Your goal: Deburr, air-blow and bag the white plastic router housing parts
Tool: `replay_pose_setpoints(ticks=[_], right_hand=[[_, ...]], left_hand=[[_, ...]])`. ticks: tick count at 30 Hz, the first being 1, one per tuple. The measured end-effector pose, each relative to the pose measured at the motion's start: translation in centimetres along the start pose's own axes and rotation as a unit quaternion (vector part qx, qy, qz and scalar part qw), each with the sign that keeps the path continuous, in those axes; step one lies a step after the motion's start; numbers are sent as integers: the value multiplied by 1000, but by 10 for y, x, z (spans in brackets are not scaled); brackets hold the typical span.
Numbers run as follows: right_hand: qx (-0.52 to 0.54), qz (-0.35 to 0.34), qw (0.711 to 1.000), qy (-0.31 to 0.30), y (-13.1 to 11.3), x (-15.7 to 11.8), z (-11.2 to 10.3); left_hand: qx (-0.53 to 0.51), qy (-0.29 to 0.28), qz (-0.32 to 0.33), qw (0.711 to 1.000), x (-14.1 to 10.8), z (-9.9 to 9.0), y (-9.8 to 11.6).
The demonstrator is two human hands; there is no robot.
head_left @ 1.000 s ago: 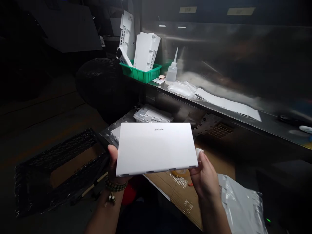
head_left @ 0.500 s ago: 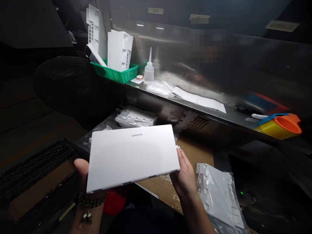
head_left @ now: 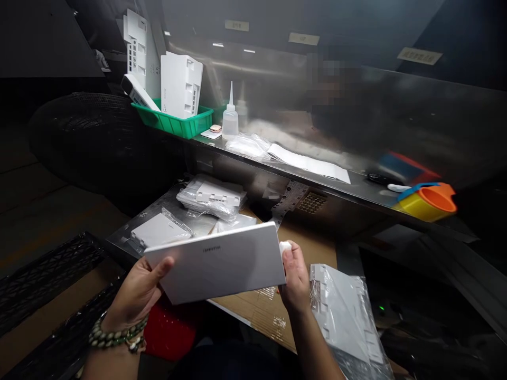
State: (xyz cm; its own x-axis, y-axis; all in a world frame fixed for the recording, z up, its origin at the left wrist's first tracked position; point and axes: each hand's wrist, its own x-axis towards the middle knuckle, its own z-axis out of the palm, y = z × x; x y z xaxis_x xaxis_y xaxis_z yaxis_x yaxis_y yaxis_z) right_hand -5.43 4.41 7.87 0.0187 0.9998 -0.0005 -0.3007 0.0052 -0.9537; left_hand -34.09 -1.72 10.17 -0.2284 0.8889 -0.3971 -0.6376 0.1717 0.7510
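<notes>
A flat white panel point(head_left: 225, 266) with small dark lettering near its top edge is held up in front of me, tilted. My left hand point(head_left: 138, 287), with a beaded bracelet on the wrist, grips its left end, thumb on the face. At the right end, my right hand point(head_left: 295, 274) is closed around a small white wad point(head_left: 284, 247) pressed against the panel's edge. The fingers behind the panel are hidden.
Bagged white parts lie on the bench at left point(head_left: 162, 230), behind the panel point(head_left: 217, 192) and at right point(head_left: 348, 311). Cardboard point(head_left: 253, 309) is underneath. A shelf holds a green bin point(head_left: 182, 126), a bottle point(head_left: 230, 122), papers point(head_left: 312, 162) and a yellow-orange tape holder point(head_left: 430, 203).
The panel has tipped so its face is foreshortened and shaded. My left hand has shifted its grip, with the thumb now over the panel's face. The view has shifted slightly.
</notes>
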Motion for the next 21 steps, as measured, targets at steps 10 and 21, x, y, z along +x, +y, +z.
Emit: replay_pose_setpoints(ticks=[10,21], right_hand=[[17,11,1000,10,-12,12,-19],[48,11,998,29,-7,-2,-4]], left_hand=[[323,-160,324,874,-15,19,-7],[244,-162,362,885,-17,29,-17]])
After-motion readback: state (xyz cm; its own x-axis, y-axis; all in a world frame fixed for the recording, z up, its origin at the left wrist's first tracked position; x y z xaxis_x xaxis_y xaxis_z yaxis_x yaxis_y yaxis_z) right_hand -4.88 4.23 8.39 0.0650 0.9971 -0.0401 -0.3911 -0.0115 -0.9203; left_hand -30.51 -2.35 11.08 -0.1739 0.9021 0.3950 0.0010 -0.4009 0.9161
